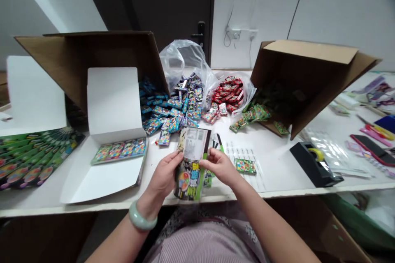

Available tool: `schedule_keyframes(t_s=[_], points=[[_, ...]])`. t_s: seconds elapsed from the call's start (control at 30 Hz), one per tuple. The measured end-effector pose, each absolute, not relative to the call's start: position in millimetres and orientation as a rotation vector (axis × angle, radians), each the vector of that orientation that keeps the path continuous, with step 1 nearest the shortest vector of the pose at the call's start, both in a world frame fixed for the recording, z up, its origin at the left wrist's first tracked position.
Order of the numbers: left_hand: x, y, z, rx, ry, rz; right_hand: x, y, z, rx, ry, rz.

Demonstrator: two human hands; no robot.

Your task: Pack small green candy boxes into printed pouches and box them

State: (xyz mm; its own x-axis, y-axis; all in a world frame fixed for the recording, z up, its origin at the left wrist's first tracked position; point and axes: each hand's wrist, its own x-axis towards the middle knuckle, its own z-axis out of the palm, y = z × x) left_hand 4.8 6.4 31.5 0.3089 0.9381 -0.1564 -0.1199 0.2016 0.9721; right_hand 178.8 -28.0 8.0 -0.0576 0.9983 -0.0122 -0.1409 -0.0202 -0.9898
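Clock: I'm taking the printed packet as the centre, with twelve o'clock pointing away from the wearer.
Printed packet: the packet point(189, 174) is standing tilted between both hands, near the front edge of the white table point(271, 181); its barcode panel is facing up at the far end.
Left hand: the left hand point(165, 174) is grasping the packet at nine o'clock, thumb in front; its fingertips are hiding behind.
Right hand: the right hand point(221, 166) is pinching the packet's edge at three o'clock, thumb on the front; I'm not seeing all its fingers.
Grip advice: I'd be letting the left side anchor while the right thumb is making the small adjustments, pressing lightly so the print isn't creasing.
Edge risk: the lower end is overlapping the table's rim in my view, so I'd be working a little further toward twelve.
Blue packs: the pile point(174, 120) is spreading at eleven, close to the packet's top; I'd be avoiding brushing it.
Red packs: these point(227, 96) are sitting in clear plastic at one.
Small green pack: it point(246, 166) is lying at three, beyond the right hand; I'd be minding the wrist there.
White box: it point(95, 185) is standing open at nine, holding colourful packs.
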Motion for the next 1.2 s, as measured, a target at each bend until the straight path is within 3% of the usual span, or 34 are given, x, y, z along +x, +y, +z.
schedule_keyframes(t_s=[0.27, 0.47, 0.67, 0.83, 1.0, 1.2], points=[[3.5, -0.7, 25.4, 1.042, 0.887, 1.046, 181.7, -57.4, -6.5, -1.074, -1.194, 1.519], [3.5, -10.5, 22.1, 1.287, 1.004, 0.958, 182.5, -65.1, 2.4, -1.178, -0.96, 1.089], [-12.0, -16.4, 25.0, 1.434, 1.031, 0.952, 181.1, -71.8, 3.8, -1.261, -1.075, 1.162], [-11.9, -21.3, 43.9, 1.539, 0.981, 1.038, 189.5, -68.8, 30.8, -1.282, -1.321, 0.972], [-11.7, -23.5, 56.8, 1.378, 0.919, 0.976, 193.2, -65.9, 45.2, -1.211, -1.149, 1.197], [-12.1, -27.2, 63.8, 1.474, 0.824, 1.002, 194.9, -72.4, 60.8, -1.27, -1.49, 1.009]])
